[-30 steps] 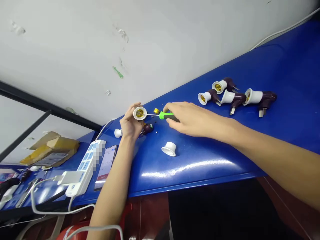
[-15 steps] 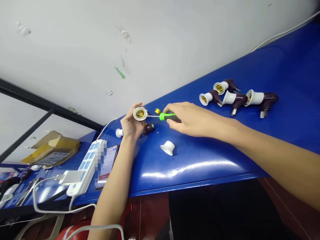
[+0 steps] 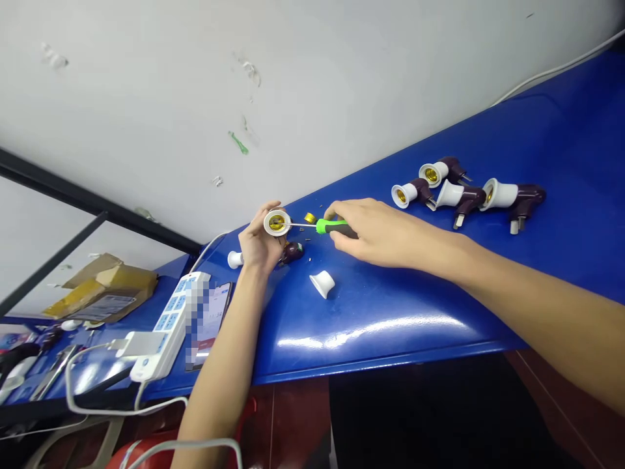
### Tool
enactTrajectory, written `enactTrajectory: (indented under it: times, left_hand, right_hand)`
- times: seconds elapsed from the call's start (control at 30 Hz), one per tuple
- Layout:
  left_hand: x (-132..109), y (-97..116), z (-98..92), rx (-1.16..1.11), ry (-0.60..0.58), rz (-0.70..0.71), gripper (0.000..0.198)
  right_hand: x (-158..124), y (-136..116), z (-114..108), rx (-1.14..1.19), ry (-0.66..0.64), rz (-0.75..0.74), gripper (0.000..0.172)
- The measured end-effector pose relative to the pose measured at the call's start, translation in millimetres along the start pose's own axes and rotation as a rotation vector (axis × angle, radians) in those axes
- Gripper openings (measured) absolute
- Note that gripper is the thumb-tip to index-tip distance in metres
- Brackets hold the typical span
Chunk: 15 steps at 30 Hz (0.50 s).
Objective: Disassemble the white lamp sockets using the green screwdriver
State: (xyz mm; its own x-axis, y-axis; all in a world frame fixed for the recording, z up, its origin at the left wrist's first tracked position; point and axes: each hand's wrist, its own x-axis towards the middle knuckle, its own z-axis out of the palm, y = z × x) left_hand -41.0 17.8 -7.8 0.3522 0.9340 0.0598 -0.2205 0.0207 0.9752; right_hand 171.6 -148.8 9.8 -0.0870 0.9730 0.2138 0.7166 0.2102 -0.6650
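Observation:
My left hand (image 3: 260,242) is closed round a white bulb socket (image 3: 268,225), its brass-lined mouth turned toward my right. A screwdriver (image 3: 336,227) with a green and black handle sits in my right hand (image 3: 364,228), and its thin shaft reaches into the socket's mouth. Whether the tip touches a screw inside, I cannot make out. Just below the socket lies a dark plug part (image 3: 293,252). A brass threaded ring (image 3: 309,218) and several small screws (image 3: 307,239) are on the blue table between my hands. Nearer me, a white flared collar (image 3: 323,284) rests on its side.
Several assembled plug-in bulb sockets (image 3: 454,193) lie at the right. To the left are a phone (image 3: 211,319), a white power strip (image 3: 170,326) with a charger and cable, and a cardboard box (image 3: 105,293). A wall (image 3: 342,85) runs along the table's back.
The white collar has rolled slightly and now faces another way. The screwdriver stays in the socket, with both hands shifted only a little in view.

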Motion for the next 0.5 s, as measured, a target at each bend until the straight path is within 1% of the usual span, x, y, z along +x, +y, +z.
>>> enactTrajectory:
  times: [0.2, 0.37, 0.5]
  left_hand:
    - [-0.4, 0.2, 0.2, 0.011, 0.002, 0.002, 0.019]
    - [1.5, -2.2, -2.8, 0.056, -0.027, 0.027, 0.023]
    - [1.8, -3.1, -3.7, 0.059, -0.040, 0.031, 0.023]
  right_hand:
    - [-0.2, 0.3, -0.7, 0.014, 0.012, -0.018, 0.021]
    - [-0.5, -1.0, -0.3, 0.003, -0.004, -0.016, 0.019]
    - [-0.6, -1.1, 0.5, 0.000, -0.005, -0.015, 0.019]
